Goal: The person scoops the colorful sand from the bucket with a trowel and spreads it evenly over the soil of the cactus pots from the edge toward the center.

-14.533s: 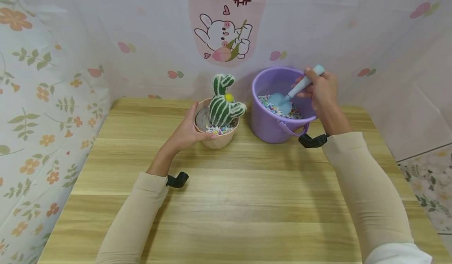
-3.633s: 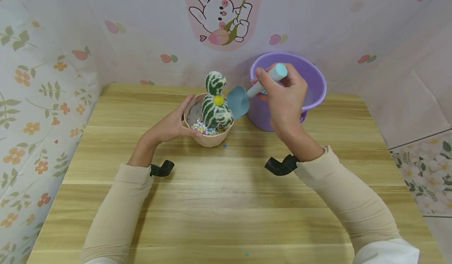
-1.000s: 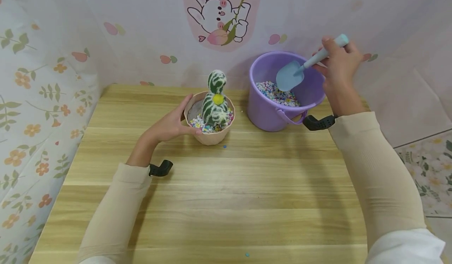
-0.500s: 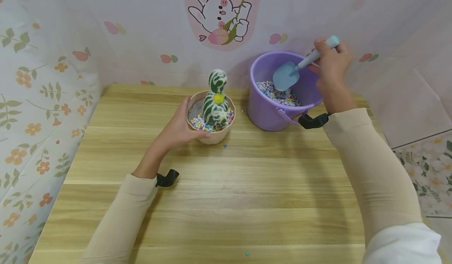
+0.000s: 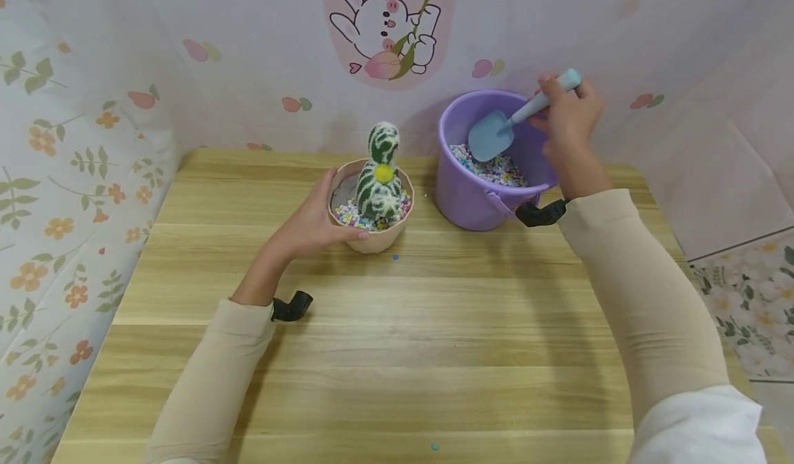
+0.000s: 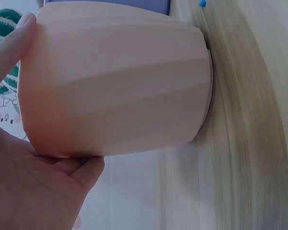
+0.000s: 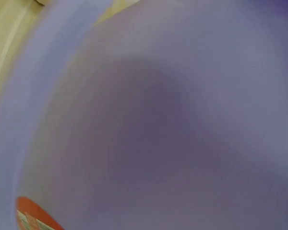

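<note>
My left hand [image 5: 310, 223] holds a peach flowerpot [image 5: 375, 243] by its left side, thumb along the front rim. In the left wrist view the flowerpot [image 6: 120, 81] covers most of the picture. A green-and-white knitted cactus [image 5: 374, 195] with a yellow pompom stands in it, amid colourful pebbles [image 5: 349, 214]; a grey patch shows at back left. My right hand [image 5: 572, 116] grips the handle of a light blue toy shovel [image 5: 490, 136]. The shovel's blade is inside a purple bucket [image 5: 465, 198], low over more pebbles [image 5: 505, 172]. Blurred bucket wall [image 7: 158, 120] fills the right wrist view.
A blue pebble [image 5: 395, 257] lies on the wooden table [image 5: 397, 354] before the flowerpot, and a teal one [image 5: 435, 446] near the front. The bucket's handle [image 5: 501, 204] hangs at its front. A printed cloth [image 5: 248, 57] rises behind the table.
Earlier the shovel went from the bucket to beside the cactus, then back. Pebbles cover more of the flowerpot's grey surface. Over the last second, the right hand and shovel have shifted left inside the bucket.
</note>
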The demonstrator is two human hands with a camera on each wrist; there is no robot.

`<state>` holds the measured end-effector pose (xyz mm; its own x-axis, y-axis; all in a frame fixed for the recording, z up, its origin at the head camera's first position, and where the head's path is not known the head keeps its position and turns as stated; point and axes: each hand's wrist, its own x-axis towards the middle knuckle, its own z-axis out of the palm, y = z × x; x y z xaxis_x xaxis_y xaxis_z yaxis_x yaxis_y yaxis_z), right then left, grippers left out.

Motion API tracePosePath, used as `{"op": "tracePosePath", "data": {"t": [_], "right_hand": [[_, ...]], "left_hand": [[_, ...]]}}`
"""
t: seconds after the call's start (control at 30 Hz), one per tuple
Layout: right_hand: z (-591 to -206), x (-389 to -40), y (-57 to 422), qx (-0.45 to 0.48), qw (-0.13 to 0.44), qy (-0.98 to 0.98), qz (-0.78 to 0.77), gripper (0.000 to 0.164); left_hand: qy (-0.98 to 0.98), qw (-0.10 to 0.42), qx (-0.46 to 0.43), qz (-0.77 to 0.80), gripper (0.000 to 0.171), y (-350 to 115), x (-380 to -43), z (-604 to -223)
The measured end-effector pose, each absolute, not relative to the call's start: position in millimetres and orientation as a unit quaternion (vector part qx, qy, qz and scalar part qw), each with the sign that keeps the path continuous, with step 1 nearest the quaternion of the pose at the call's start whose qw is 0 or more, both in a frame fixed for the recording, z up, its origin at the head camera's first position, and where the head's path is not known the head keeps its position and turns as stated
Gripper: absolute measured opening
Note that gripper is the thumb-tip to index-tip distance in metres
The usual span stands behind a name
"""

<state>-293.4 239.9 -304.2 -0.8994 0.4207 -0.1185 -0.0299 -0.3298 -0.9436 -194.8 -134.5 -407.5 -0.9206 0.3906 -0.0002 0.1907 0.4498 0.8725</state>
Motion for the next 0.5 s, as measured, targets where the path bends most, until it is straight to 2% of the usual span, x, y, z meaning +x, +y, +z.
{"op": "tracePosePath", "data": {"t": [0.17,0.5], "right_hand": [[-311,-295,237,-0.175,0.135,-0.56,0.798,0.018],[-316,-295,235,-0.153,0.136,-0.553,0.808,0.017]], "left_hand": [[0.851,0.127,0.163,0.482,0.126,-137,-198,-406],[0.832,0.137,0.196,0.5,0.119,-141,-208,-406]]}}
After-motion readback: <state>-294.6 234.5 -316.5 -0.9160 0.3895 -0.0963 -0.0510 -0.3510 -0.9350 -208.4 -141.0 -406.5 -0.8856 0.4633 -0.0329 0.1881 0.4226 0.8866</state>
